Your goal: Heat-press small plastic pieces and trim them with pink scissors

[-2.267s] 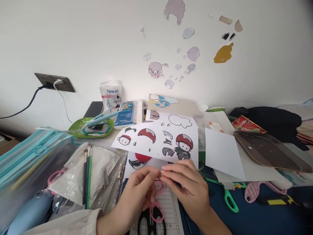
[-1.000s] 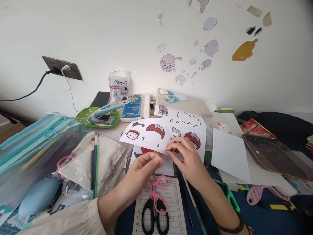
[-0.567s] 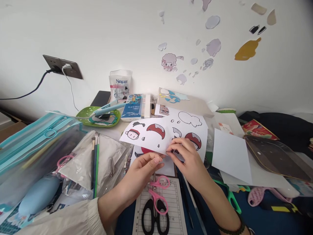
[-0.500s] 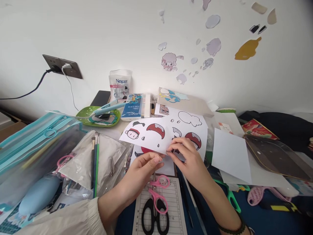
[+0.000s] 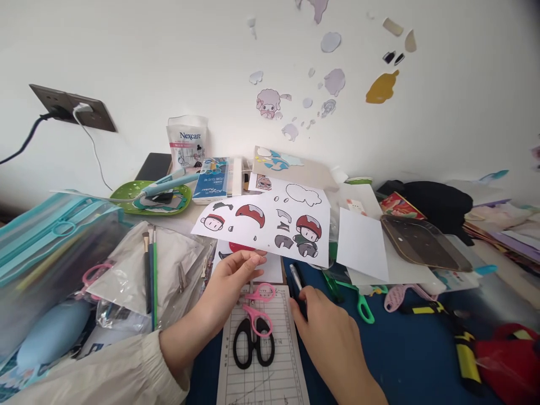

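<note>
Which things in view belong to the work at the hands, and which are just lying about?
Likely in the work:
printed sheet, just beyond the left hand, whose fingertips are pinched
silver pen-like tool, at the right hand
possibly black-handled scissors, untouched

Apparently lying about:
green plate
Nexcare pouch
paintbrushes
blue zip pouch

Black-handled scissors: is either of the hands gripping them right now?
No, the black-handled scissors lie on the gridded sheet, apart from both the left hand and the right hand.
</note>
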Demonstrator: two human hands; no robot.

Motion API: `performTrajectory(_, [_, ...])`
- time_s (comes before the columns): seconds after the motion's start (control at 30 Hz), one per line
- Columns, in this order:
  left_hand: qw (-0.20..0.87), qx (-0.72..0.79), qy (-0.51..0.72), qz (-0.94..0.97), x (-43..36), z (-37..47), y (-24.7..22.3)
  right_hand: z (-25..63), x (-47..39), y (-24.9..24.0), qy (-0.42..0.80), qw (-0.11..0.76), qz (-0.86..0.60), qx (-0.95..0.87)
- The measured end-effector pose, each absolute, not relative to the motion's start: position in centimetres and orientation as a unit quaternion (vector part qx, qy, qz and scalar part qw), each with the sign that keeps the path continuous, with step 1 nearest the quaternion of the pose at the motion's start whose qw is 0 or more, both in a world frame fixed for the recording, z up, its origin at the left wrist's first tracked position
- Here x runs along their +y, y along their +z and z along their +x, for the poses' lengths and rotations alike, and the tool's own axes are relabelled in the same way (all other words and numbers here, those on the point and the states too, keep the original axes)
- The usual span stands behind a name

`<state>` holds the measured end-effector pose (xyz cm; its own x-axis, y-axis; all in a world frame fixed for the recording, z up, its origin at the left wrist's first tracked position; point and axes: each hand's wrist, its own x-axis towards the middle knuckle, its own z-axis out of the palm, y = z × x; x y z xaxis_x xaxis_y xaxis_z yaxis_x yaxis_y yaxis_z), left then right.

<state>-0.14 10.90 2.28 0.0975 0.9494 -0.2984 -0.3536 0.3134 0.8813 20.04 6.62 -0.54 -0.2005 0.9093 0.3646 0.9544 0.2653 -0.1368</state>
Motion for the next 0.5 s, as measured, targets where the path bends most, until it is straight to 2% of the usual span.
performTrajectory(0.13, [0.641, 0.487, 0.493, 0.329, 11.1, -0.2, 2.7, 19.6, 7.1, -1.2, -0.105, 0.188, -0.601, -0.769])
performTrajectory(0.27, [0.637, 0.497, 0.484, 0.336, 11.3, 0.2, 2.9, 19.7, 6.4, 0.5, -0.138, 0.212, -0.582, -0.773])
performTrajectory(0.5, [0.721, 0.432, 0.423, 0.337, 9.1, 1.2, 5.3, 19.0, 3.9, 4.6, -0.171, 0.271, -0.530, -0.785])
